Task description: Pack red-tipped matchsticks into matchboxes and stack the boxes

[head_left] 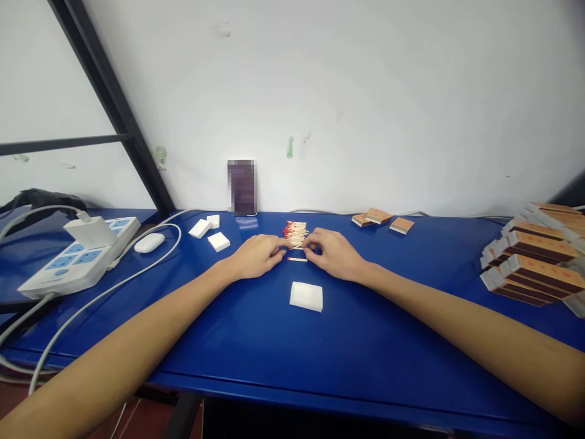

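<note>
A loose bundle of red-tipped matches (296,233) lies on the blue table (256,341) in front of me, with the heads to the left. My left hand (258,255) is at the head end, its thumb and forefinger close together on the near edge of the bundle. Opposite it, my right hand (331,253) pinches with thumb and forefinger at the plain ends. One match seems to lie between the fingertips of both hands, which partly hide it. A single match (297,260) rests nearer to me. Closer still lies a small white box piece (306,296).
Three small white box pieces (218,241) lie at the left back. Orange matchbox covers (402,225) are at the right back, with stacked matchboxes (539,262) far right. A phone (243,186) leans on the wall. Left are a power strip (82,262), cables and a white case (149,242).
</note>
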Demonstrator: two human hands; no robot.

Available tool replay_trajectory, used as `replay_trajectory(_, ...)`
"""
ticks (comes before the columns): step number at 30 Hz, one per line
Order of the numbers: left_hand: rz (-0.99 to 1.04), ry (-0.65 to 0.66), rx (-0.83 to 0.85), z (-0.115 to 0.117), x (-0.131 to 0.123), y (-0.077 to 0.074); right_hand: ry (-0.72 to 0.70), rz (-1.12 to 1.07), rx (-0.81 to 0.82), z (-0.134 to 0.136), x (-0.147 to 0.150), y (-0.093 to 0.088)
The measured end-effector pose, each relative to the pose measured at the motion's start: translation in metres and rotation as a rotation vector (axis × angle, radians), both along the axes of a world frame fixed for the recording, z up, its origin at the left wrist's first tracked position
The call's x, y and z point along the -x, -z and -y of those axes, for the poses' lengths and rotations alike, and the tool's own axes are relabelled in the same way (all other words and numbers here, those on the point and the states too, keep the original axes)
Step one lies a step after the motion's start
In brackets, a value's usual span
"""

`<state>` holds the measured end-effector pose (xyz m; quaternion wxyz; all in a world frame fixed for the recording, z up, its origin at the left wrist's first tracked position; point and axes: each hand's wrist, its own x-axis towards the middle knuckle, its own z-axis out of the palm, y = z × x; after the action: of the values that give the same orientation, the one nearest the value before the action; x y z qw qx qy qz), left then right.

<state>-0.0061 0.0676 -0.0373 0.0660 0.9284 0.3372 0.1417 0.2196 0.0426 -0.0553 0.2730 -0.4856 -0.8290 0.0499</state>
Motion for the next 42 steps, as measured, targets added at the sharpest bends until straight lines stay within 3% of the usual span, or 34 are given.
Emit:
replay_trajectory(5,0.053,0.001,0.064,-0.0035,0.0008,0.0035,-0.043,0.001,-0.038,0.0016,0.0006,-0.0015)
replay_trajectory(11,0.076,-0.016,0.076,-0.0028,0.0011,0.0039,-0.006,0.019,0.065,0.0044,0.0027,-0.0051)
replay_trajectory(21,0.153,-0.032,0.143,-0.0025,0.0021,0.0051,-0.038,-0.026,0.072,-0.0003,0.0011,-0.0014)
replay_trajectory(42,0.199,-0.117,0.074,-0.0051,0.0012,0.0062,-0.126,-0.059,0.126,0.0082,0.0026,-0.0078)
